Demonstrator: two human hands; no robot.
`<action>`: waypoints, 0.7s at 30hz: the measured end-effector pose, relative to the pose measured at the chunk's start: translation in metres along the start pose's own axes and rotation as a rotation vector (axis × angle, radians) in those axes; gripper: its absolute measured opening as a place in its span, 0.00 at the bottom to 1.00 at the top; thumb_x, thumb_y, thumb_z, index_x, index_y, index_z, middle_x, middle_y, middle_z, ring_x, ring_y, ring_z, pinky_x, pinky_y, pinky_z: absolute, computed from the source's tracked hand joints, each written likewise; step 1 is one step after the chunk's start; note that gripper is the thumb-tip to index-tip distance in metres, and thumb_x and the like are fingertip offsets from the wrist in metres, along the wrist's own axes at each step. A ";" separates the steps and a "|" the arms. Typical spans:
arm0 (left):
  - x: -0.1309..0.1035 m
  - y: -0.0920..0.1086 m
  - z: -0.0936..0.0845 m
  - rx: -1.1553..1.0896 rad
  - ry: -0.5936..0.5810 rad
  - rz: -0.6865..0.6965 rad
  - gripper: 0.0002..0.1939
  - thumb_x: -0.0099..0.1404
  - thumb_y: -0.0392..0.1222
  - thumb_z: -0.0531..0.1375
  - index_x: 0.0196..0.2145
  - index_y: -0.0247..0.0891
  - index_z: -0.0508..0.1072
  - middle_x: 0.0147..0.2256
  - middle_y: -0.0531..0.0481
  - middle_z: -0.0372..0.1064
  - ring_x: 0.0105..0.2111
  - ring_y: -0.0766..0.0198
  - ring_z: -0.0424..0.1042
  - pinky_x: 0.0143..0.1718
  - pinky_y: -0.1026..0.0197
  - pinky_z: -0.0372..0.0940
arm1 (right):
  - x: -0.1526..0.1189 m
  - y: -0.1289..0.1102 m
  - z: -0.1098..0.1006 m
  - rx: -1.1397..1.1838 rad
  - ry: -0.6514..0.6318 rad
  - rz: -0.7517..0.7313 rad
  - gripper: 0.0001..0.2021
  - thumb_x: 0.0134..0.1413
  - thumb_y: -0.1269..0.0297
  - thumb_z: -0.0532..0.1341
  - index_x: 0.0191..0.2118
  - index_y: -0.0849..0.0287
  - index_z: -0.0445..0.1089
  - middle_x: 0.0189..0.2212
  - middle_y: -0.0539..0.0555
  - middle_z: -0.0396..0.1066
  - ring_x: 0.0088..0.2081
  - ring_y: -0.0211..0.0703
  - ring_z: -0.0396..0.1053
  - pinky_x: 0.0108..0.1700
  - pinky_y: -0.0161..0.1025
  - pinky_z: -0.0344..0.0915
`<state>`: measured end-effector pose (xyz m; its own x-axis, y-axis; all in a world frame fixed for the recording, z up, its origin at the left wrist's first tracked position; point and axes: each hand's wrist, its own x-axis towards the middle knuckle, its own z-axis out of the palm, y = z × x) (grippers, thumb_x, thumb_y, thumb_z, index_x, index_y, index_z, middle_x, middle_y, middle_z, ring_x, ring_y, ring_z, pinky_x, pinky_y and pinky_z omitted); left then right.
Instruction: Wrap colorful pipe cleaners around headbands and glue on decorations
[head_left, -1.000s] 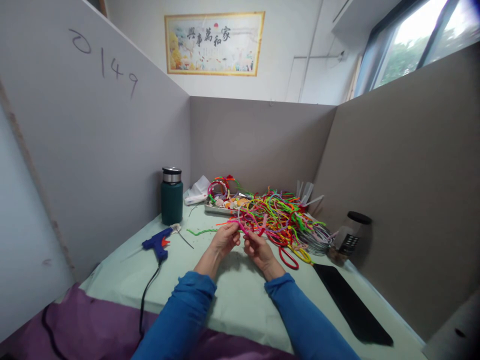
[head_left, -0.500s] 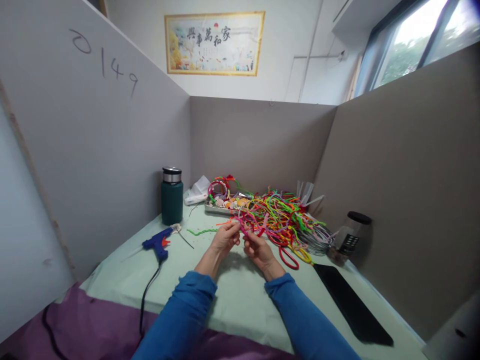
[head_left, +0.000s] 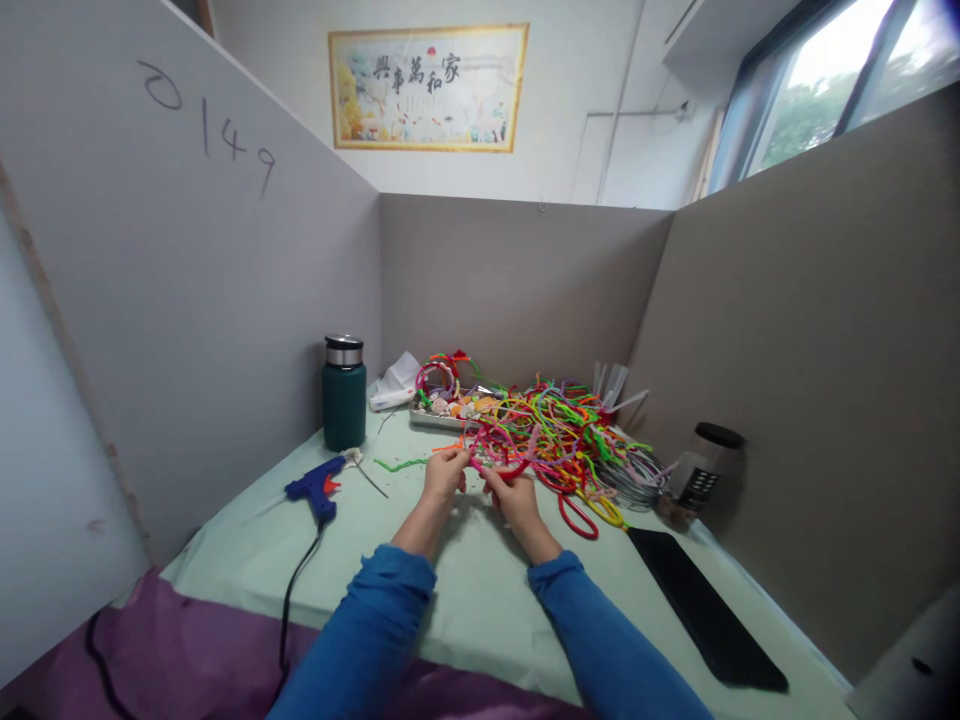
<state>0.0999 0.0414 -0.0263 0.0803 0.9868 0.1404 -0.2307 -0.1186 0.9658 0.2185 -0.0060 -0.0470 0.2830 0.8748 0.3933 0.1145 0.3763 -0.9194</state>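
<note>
My left hand (head_left: 445, 476) and my right hand (head_left: 519, 502) meet over the middle of the table, fingertips close together. Both are closed in a pinch on a pink pipe cleaner (head_left: 475, 463), which spans the small gap between them. A red length (head_left: 514, 471) sticks out past my right fingers; whether it joins the pink one I cannot tell. Just beyond my hands lies a tangled heap of colourful pipe cleaners (head_left: 559, 420). A green twisted strand (head_left: 401, 465) rests on the cloth left of my left hand.
A blue glue gun (head_left: 315, 487) and a dark green bottle (head_left: 344, 405) stand left. Behind is a metal tray (head_left: 435, 420) of small pieces. To the right are red-handled scissors (head_left: 579, 518), a black flat object (head_left: 705, 608) and a clear jar (head_left: 694, 480). Grey partitions (head_left: 525, 280) enclose the table.
Both hands have shifted slightly toward me, and the fingers have changed their grip on the pink pipe cleaner. The red length now lies more across my right fingers.
</note>
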 end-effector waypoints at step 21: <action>-0.011 0.017 -0.006 -0.626 -0.488 -0.244 0.14 0.51 0.32 0.68 0.37 0.31 0.74 0.31 0.50 0.73 0.20 0.75 0.66 0.22 0.70 0.64 | 0.008 0.003 -0.010 0.669 -0.219 0.437 0.14 0.37 0.57 0.71 0.22 0.63 0.72 0.13 0.48 0.66 0.12 0.27 0.55 0.14 0.28 0.48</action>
<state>0.0893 0.0293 -0.0131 0.5762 0.8013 0.1611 -0.6381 0.3178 0.7014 0.2308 -0.0007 -0.0471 -0.0291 0.9980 0.0568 -0.5731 0.0299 -0.8189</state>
